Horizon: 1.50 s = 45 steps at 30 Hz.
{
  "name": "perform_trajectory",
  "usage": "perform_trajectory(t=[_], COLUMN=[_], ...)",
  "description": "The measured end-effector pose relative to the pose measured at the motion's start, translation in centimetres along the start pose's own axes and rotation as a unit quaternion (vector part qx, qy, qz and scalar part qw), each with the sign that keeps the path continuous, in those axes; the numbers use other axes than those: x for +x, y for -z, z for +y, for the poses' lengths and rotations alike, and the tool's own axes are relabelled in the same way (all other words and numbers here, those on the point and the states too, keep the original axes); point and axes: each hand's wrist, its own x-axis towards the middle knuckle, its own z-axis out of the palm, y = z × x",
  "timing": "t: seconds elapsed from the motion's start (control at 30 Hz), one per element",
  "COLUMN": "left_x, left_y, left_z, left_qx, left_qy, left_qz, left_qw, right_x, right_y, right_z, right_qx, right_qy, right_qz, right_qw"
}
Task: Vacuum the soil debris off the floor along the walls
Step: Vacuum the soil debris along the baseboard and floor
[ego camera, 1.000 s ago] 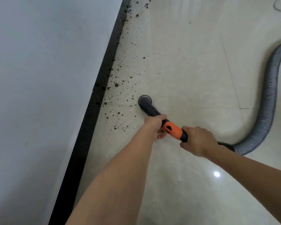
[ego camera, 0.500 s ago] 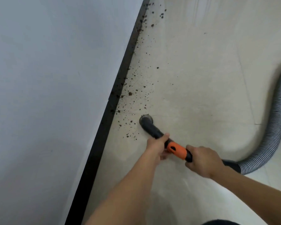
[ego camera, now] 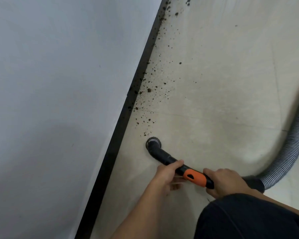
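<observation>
Tight to the wall [ego camera: 59, 83], the black skirting [ego camera: 128, 104] can trap crumbs in its seam. The soil debris [ego camera: 148, 90] strewn beside it, just ahead of the nozzle [ego camera: 153, 144], might scatter or get missed if the head skates past. The left hand [ego camera: 167, 173] has its grip clenched round the wand [ego camera: 169, 156], the right hand [ego camera: 226, 180] likewise behind the orange collar [ego camera: 194, 177]. Rightward the floor [ego camera: 223, 75] lies open, though the hose [ego camera: 286, 152] could drag.

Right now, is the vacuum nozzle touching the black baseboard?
Apart. The head view shows a strip of bare floor between the nozzle and the baseboard.
</observation>
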Motion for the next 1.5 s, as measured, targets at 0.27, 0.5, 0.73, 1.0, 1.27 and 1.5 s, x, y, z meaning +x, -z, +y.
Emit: perform_trajectory(t=[0.27, 0.5, 0.73, 1.0, 1.27, 1.5], left_x=[2.2, 3.0, -0.4, 2.6, 6.2, 6.3], left_y=[-0.1, -0.1, 4.6, 5.3, 4.0, 2.9], left_z=[6.4, 10.0, 1.8, 8.5, 12.8, 17.5], left_qx=[-0.013, 0.030, -0.008, -0.038, -0.006, 0.007], left_qy=[-0.096, -0.107, 0.031, -0.079, -0.045, -0.024], left_qz=[0.087, 0.112, 0.061, 0.170, 0.197, 0.176], left_qw=[0.991, 0.987, 0.998, 0.982, 0.979, 0.984], right_x=[5.1, 7.7, 3.4, 9.6, 12.0, 14.3], right_y=[2.3, 3.9, 0.0, 3.7, 5.1, 8.5], right_z=[-2.0, -3.5, -4.4, -6.6, -6.5, -5.8], right_qx=[0.008, 0.078, 0.018, 0.008, 0.027, 0.012], right_qy=[-0.047, -0.070, 0.051, 0.003, -0.016, -0.052], right_qz=[0.110, 0.113, 0.032, 0.104, 0.095, 0.075], right_qw=[0.993, 0.988, 0.998, 0.995, 0.995, 0.996])
